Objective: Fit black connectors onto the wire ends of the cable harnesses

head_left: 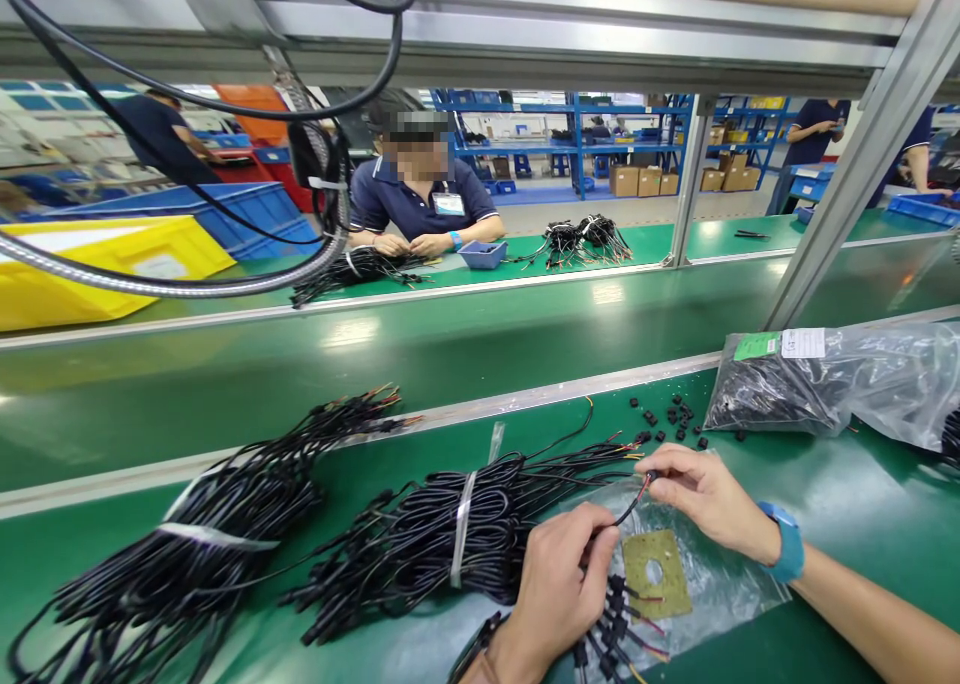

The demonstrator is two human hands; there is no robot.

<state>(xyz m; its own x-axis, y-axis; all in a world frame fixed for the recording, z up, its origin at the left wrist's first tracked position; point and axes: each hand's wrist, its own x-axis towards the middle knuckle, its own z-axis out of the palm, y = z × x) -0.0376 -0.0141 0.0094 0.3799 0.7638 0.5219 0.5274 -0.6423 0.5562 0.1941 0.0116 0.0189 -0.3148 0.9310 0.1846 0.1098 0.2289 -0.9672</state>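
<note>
- looking at the head view, the only one here: the left hand (559,589) is curled low at the near edge of the green bench (862,504), fingers pinched round a thin black cable (628,507) that runs up and right to the other hand.
- the right hand (701,494) is pinched too, thumb and forefinger closed on the cable's far tip, where there's a small dark connector (649,476) with a bit of red wire showing. can't tell if it's seated or only part way on.
- just under the hands, a few cables with black plugs (619,614) lie fanned on a clear plastic sheet (720,584) beside a yellowish square plate (658,572) with a hole in it. my guess is that's the done pile, and it's small.
- just left of the hands, a strapped bundle of black cables (450,524) lies with bare reddish ends pointing right, and a second bundle (217,534) lies further left. they look untouched, so i'd say most of the job is left.
- loose black housings (667,419) are scattered just past the right hand, with a clear bag (817,384) of dark parts near them on the right.
- across the belt, a co-worker (424,199) sits with both hands on another pile of cables.
</note>
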